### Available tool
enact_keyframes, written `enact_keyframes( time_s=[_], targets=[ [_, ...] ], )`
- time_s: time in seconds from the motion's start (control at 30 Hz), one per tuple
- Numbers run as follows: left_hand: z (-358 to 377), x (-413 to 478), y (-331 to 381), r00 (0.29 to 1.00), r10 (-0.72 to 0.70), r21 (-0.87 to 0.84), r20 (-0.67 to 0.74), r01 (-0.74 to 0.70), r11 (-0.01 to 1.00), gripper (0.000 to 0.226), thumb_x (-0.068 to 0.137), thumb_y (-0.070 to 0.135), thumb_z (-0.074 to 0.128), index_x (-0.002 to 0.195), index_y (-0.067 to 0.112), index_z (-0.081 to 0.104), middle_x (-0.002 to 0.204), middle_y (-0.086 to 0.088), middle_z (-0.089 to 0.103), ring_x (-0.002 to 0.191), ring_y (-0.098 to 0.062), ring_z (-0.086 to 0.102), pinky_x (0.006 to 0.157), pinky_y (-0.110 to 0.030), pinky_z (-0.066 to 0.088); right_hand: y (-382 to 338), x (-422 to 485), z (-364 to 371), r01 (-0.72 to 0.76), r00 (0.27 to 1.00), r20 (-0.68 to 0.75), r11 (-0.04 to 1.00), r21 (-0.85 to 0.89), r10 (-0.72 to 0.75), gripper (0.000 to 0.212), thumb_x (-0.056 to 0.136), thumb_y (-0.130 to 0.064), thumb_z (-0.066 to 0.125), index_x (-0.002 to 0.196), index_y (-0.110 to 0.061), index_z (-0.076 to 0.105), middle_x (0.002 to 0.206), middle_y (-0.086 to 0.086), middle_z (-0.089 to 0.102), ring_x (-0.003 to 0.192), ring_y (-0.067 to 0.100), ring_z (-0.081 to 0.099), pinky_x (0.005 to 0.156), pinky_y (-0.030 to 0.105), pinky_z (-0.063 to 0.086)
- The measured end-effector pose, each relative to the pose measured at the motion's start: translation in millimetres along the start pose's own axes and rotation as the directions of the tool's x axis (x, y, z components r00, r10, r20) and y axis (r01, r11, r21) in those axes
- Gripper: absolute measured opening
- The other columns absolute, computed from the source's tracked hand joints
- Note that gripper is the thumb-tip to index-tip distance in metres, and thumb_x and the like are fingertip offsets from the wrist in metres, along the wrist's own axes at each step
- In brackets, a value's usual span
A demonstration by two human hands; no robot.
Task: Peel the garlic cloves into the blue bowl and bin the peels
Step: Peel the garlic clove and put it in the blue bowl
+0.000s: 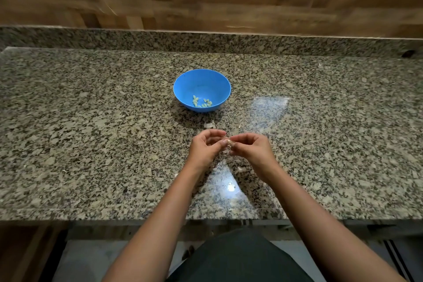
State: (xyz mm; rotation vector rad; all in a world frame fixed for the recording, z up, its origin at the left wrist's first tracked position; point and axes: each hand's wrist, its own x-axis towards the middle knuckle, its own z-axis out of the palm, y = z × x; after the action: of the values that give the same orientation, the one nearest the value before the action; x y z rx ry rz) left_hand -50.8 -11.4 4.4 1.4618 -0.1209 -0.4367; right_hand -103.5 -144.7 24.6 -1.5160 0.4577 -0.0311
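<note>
A blue bowl (183,86) stands on the granite counter (91,121) with several peeled garlic cloves (202,101) in its bottom. Just in front of the bowl, my left hand (204,147) and my right hand (250,147) meet above the counter. Between their fingertips they pinch one small garlic clove (228,142), with a thin strip of papery skin hanging below it. Both hands have curled fingers. Most of the clove is hidden by the fingers.
Loose bits of garlic peel (210,125) lie on the counter between the bowl and my hands, and more peel scraps (240,169) lie under my right wrist. A wooden wall (206,2) rises behind the counter. The counter's front edge (137,216) runs below my forearms.
</note>
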Motion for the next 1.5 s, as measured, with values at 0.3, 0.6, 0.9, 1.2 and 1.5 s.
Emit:
enact_keyframes(
  time_s=[0.3,0.6,0.9,1.2,1.5],
  targets=[
    [3.9,2.3,9.5,1.000,0.003,-0.029,0.001,-0.003,1.000,0.013,0.081,-0.002,0.067,0.092,0.004,0.063,0.083,-0.012,0.068,0.077,-0.019,0.067,0.077,-0.029,0.057,-4.6,1.9,1.4,0.119,0.990,-0.056,0.978,-0.174,-0.131,0.005,0.080,-0.004,0.070,0.083,-0.007,0.068,0.082,0.013,0.070,0.073,0.021,0.066,0.072,0.031,0.058],
    [7.6,3.3,13.3,0.998,0.068,0.171,-0.004,-0.066,0.983,0.011,0.080,0.003,0.070,0.086,0.012,0.071,0.086,-0.012,0.072,0.083,-0.024,0.069,0.081,-0.035,0.057,-3.8,6.6,2.5,0.194,0.970,-0.076,0.928,-0.318,-0.229,0.007,0.081,-0.007,0.069,0.089,-0.007,0.069,0.081,0.006,0.069,0.074,0.016,0.067,0.071,0.028,0.057],
    [10.3,8.9,19.0,1.000,0.007,0.043,-0.009,-0.006,0.999,0.010,0.082,-0.005,0.065,0.083,0.004,0.069,0.081,-0.016,0.069,0.068,-0.018,0.064,0.074,-0.028,0.057,-7.4,7.6,0.8,0.150,0.984,-0.091,0.987,-0.062,-0.155,0.007,0.078,0.003,0.069,0.080,-0.003,0.067,0.080,0.018,0.068,0.076,0.028,0.066,0.076,0.038,0.058],
    [7.7,19.3,20.8,0.997,-0.075,-0.119,0.031,0.078,0.990,0.008,0.082,-0.007,0.064,0.082,0.001,0.068,0.075,-0.010,0.070,0.066,-0.012,0.068,0.064,-0.018,0.054,-9.1,16.6,-1.0,0.140,0.984,-0.076,0.965,-0.224,-0.161,0.006,0.078,-0.010,0.073,0.083,-0.012,0.069,0.078,0.004,0.070,0.071,0.014,0.065,0.069,0.026,0.057],
    [7.8,29.0,23.7,0.989,-0.136,-0.115,0.051,0.141,0.983,0.013,0.082,-0.012,0.059,0.081,-0.001,0.066,0.067,-0.008,0.070,0.060,-0.013,0.066,0.064,-0.019,0.056,-12.9,20.4,-0.3,0.123,0.987,-0.084,0.984,-0.127,-0.134,0.010,0.080,0.003,0.067,0.079,-0.006,0.069,0.077,0.008,0.069,0.071,0.015,0.064,0.070,0.023,0.056]
  ],
)
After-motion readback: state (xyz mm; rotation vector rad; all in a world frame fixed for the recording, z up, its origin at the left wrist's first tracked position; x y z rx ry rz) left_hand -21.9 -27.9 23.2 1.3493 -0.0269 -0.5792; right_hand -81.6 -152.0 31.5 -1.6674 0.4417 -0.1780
